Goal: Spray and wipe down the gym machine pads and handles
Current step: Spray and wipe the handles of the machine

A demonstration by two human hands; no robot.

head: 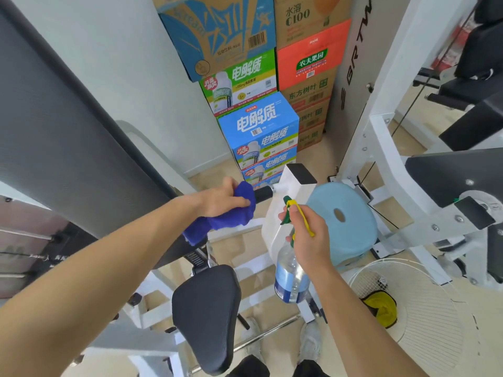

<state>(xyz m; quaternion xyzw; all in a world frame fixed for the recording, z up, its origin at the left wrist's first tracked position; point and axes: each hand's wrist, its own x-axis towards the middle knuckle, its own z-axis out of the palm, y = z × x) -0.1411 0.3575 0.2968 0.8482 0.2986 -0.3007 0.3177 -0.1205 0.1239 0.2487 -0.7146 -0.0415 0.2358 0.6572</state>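
Note:
My left hand (221, 198) grips a blue cloth (223, 216) wrapped around the black handle (263, 193) of the white gym machine; only the handle's right end shows. My right hand (309, 235) holds a clear spray bottle (290, 278) by its neck, fingers around the green and yellow trigger head (295, 213). The nozzle points left toward the handle. A black seat pad (206, 314) sits below, between my arms. A long dark back pad (62, 148) slants along the left.
Stacked drink cartons (258, 126) stand against the wall ahead. A light blue disc (345, 216) is behind the bottle. A white fan grille (408, 303) lies on the floor at right. White machine frames (381, 148) and black pads crowd the right side.

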